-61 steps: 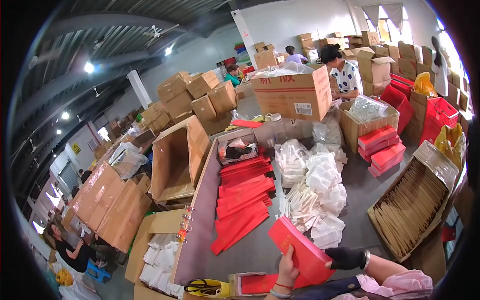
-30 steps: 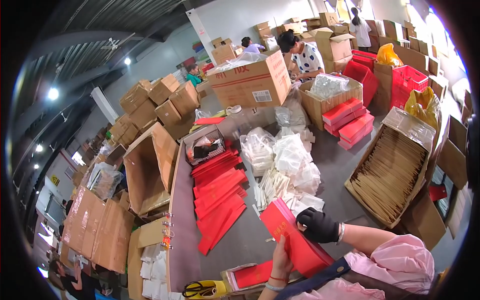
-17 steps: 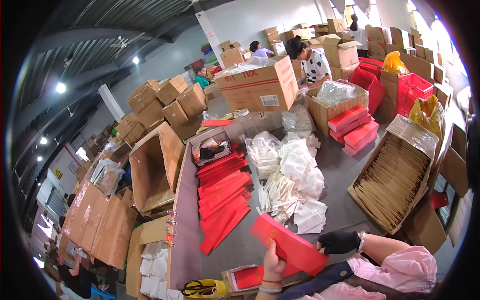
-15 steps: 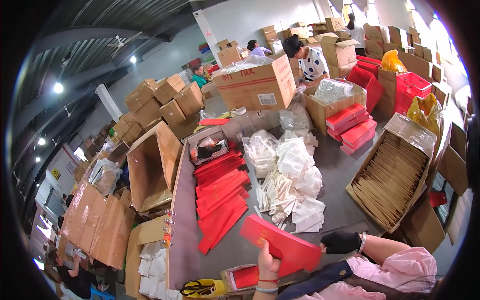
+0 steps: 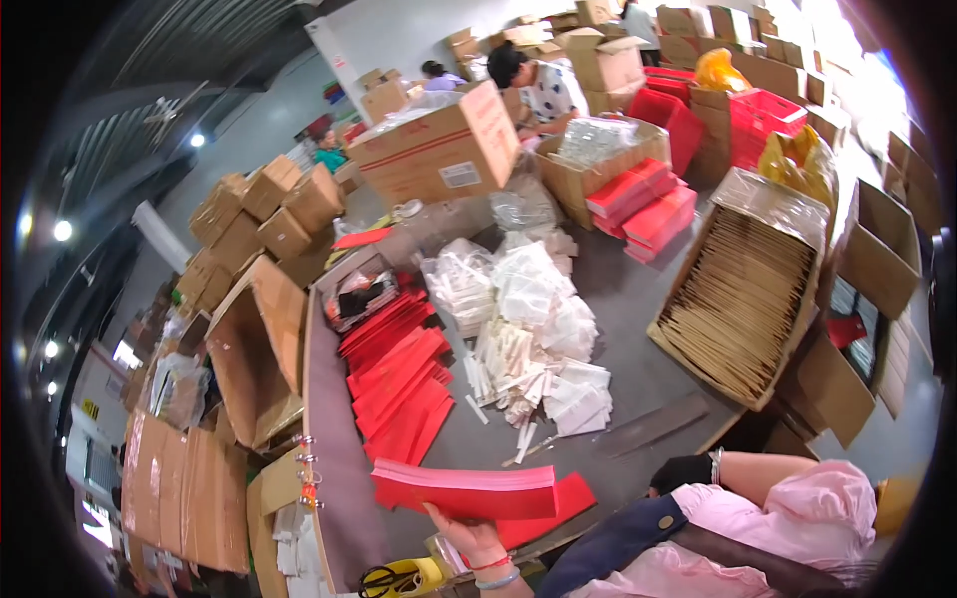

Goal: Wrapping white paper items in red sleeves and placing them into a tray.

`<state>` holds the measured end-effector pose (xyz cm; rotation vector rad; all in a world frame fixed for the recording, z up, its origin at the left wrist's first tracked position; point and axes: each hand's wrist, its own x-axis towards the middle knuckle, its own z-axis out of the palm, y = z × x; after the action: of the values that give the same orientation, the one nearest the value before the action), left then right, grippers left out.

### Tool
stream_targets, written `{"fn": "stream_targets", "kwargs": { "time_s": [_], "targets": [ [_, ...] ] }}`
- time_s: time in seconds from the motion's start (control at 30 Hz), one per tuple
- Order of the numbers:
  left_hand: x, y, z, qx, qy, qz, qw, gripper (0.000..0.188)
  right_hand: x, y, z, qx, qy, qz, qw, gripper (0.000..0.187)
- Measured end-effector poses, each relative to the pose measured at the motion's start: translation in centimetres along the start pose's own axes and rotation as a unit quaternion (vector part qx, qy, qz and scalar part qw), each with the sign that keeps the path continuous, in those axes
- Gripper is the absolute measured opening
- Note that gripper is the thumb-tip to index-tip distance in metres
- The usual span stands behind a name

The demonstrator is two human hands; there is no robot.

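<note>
My left hand [image 5: 471, 538] grips a thick stack of red paper [image 5: 464, 490] from below, its pale pink edge turned upward. A flat red piece [image 5: 548, 513] lies on the table just behind my wrist. My right hand [image 5: 681, 475], in a black glove, rests low by the table's near edge. Its fingers are mostly hidden by the glove's dark shape and my pink sleeve. Fanned-out red paper pieces [image 5: 399, 399] lie to the left, beside a heap of white packets and strips [image 5: 538, 309] at mid-table.
Brown envelopes fill a carton [image 5: 733, 299] on the right. Stacked red bundles [image 5: 658, 221] stand by a carton of clear bags [image 5: 601, 149]. Yellow-handled scissors [image 5: 389, 580] sit at the near edge. A large carton [image 5: 439, 149] stands at the back, near a co-worker [image 5: 548, 90].
The red stack has swung left and turned edge-up in my left hand. My gloved right hand has come away from it. The whole view has shifted, with the scene sliding left.
</note>
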<state>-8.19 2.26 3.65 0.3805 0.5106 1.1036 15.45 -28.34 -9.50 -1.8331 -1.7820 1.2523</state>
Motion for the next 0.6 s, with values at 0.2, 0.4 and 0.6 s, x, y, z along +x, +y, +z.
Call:
{"fn": "stream_targets", "kwargs": {
  "time_s": [0.2, 0.4, 0.6],
  "targets": [
    [-1.1, -0.2, -0.3, -0.002, -0.039, -0.022, 0.999, 0.048, -2.2, 1.1, 0.7, -0.064, 0.017, -0.002, 0.998, 0.031],
    [-2.1, -0.5, -0.2, 0.017, -0.048, -0.060, 0.997, 0.049, -6.6, 3.4, 5.1, -0.119, 0.114, 0.054, 0.985, 0.026],
    [-2.1, -1.9, 0.3, 0.031, -0.060, -0.100, 0.993, 0.048, -7.5, -0.2, 4.4, -0.027, 0.132, 0.316, 0.939, 0.031]
  ]
}}
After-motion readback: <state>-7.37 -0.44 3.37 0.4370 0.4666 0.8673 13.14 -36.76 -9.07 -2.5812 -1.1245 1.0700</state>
